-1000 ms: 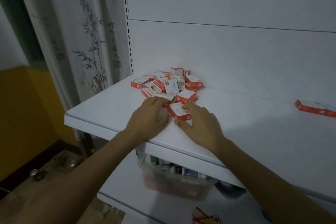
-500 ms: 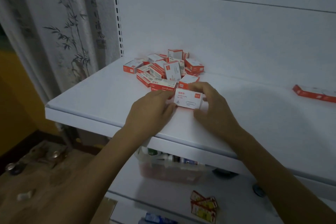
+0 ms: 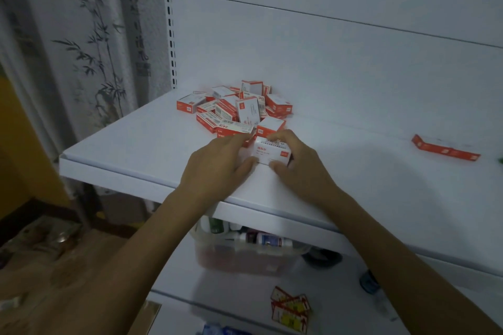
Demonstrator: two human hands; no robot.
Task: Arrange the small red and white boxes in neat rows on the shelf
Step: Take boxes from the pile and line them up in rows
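The small box is pinched at its ends by left hand & right hand; prob. light, thin card, easily squashed, so best held softly.

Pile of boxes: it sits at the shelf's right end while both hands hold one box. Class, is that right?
No. The head view shows the pile at the left end of the shelf; the left hand and right hand do hold one box.
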